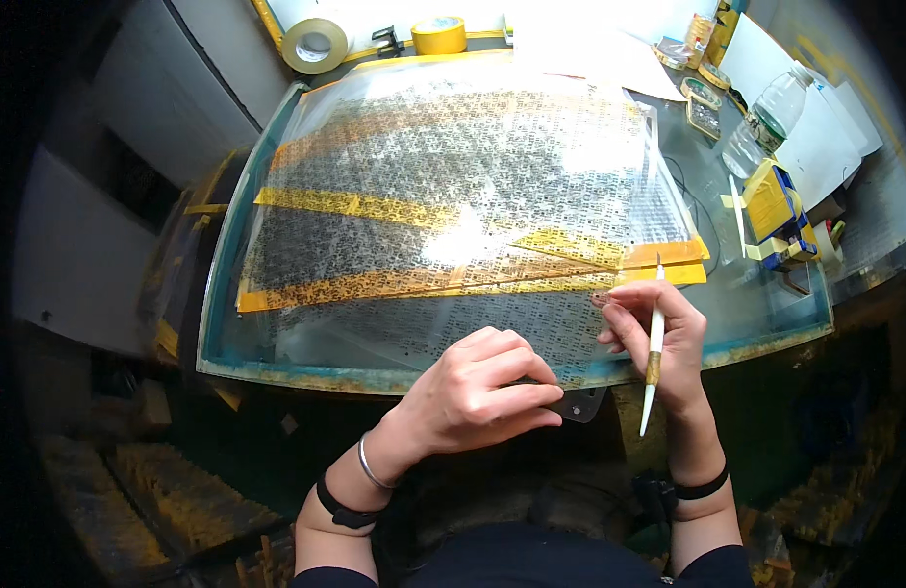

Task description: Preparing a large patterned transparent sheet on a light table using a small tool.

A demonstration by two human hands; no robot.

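Note:
My right hand (669, 338) is closed around a slim white tool (656, 338) with a gold-brown band and a narrow dark tip pointing away from me; whether it is a brush or a knife is unclear. Its thumb and forefinger meet near a small reddish bit at the film's edge. My left hand (487, 387) is curled at the table's front edge, fingertips to the right, over a clear sheet corner (578, 405). What its fingers hold, if anything, is hidden. Beyond both hands lies a transparent film (414, 147) covered in fine dark print, with yellow tape strips (345, 205) and orange tape (306, 294).
The film rests on a glass-topped table (767, 314) with a teal rim. Tape rolls (439, 37) stand at the back. To the right are a clear plastic bottle (767, 122), a blue-and-yellow tape dispenser (781, 216), thin cables and white papers (816, 137).

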